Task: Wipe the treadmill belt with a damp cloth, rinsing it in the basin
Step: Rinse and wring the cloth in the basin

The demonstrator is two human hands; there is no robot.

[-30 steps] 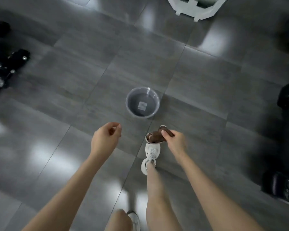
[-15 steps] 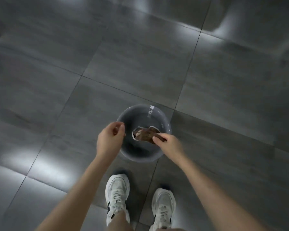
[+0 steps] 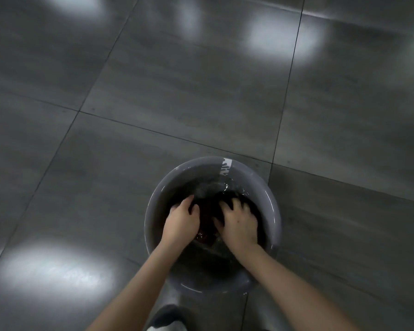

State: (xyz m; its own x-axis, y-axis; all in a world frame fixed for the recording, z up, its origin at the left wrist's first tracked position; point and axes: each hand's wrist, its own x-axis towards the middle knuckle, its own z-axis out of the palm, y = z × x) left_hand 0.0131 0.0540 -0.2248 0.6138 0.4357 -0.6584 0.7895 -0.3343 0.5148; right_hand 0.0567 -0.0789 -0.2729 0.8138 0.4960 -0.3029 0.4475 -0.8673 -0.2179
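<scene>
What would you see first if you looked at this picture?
The left hand and the right hand are plunged into a round grey basin of water near the bottom middle, gripping a dark cloth between them. Around it, the shiny grey tiled floor shows bright patches of reflected light.

Indoor room, kind unclear: glossy large grey floor tiles (image 3: pixel 189 96).

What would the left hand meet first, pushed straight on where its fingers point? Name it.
The left hand likely meets the dark brown wet cloth first, then the far wall of the round grey plastic basin; depth unclear.
</scene>
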